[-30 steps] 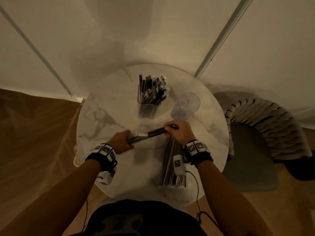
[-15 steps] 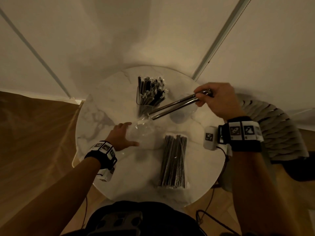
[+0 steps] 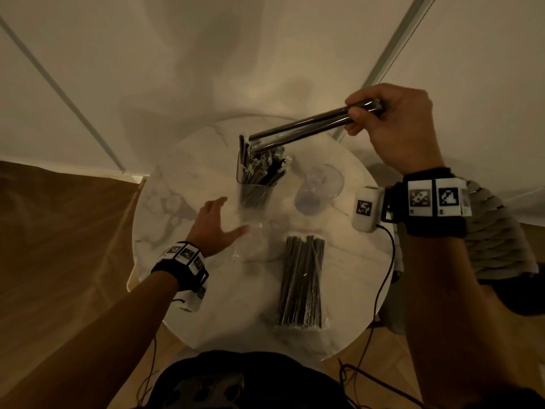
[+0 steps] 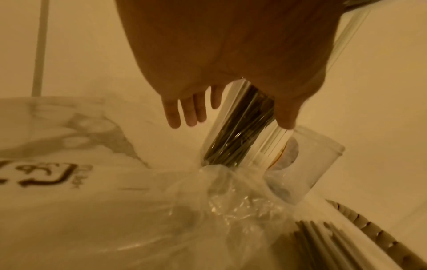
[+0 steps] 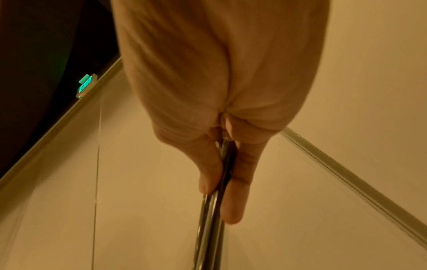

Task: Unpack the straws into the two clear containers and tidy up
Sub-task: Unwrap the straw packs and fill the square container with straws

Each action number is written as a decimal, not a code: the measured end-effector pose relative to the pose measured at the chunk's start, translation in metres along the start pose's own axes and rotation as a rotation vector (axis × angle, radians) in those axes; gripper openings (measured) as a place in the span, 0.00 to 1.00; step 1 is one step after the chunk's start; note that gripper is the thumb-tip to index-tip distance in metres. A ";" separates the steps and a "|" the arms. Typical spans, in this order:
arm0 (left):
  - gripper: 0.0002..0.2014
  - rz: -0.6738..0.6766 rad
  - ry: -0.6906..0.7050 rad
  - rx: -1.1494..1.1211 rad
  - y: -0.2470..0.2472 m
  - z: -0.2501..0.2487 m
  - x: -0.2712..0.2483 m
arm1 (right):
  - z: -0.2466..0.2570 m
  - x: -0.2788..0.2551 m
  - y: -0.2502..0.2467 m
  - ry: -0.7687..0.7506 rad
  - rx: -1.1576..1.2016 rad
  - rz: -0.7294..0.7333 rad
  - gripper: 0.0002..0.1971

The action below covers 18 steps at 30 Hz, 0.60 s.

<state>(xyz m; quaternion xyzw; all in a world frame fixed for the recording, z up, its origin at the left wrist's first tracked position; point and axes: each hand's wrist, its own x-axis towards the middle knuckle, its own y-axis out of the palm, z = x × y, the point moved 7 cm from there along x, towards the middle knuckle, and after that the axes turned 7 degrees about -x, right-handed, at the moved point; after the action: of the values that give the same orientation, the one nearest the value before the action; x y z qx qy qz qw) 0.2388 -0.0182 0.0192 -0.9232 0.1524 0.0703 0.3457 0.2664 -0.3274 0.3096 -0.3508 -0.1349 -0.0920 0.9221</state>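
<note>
My right hand (image 3: 365, 113) is raised over the table's far side and pinches one end of a small bundle of metal straws (image 3: 298, 131); the thumb and fingers clamp the straws (image 5: 215, 184) in the right wrist view. Their free ends hang just over a square clear container (image 3: 256, 184) holding several dark straws. A second, round clear container (image 3: 320, 187) stands empty to its right. My left hand (image 3: 218, 222) hovers open, fingers spread, beside the square container (image 4: 240, 127) and over an empty clear wrapper (image 3: 250, 243). A wrapped pack of straws (image 3: 302, 278) lies at the front.
The round marble table (image 3: 177, 202) is small, with its edge close on every side. A woven chair (image 3: 498, 246) stands at the right. White wall panels rise behind the table. A cable (image 3: 383, 278) hangs off the right edge.
The right hand pulled the straws out of the wrapper, lifted them up and right, then swung their free ends over the square container. The left hand let go of the wrapper and opened.
</note>
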 end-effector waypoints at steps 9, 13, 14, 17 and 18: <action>0.17 -0.423 0.373 -0.111 -0.041 -0.073 0.012 | 0.024 0.032 0.051 -0.107 -0.236 0.124 0.06; 0.18 -0.394 0.395 -0.089 -0.028 -0.075 0.014 | 0.030 0.041 0.093 -0.211 -0.442 0.245 0.07; 0.19 -0.388 0.398 -0.081 -0.025 -0.074 0.014 | 0.027 0.043 0.105 -0.225 -0.473 0.282 0.08; 0.19 -0.389 0.410 -0.049 -0.021 -0.072 0.014 | 0.017 0.038 0.142 -0.223 -0.504 0.397 0.10; 0.20 -0.381 0.411 -0.028 -0.020 -0.072 0.014 | 0.013 0.034 0.155 -0.233 -0.520 0.433 0.10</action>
<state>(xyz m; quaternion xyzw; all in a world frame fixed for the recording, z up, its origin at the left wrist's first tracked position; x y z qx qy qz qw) 0.2602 -0.0547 0.0823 -0.9347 0.0419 -0.1825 0.3020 0.3372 -0.2072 0.2335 -0.6022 -0.1339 0.1151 0.7786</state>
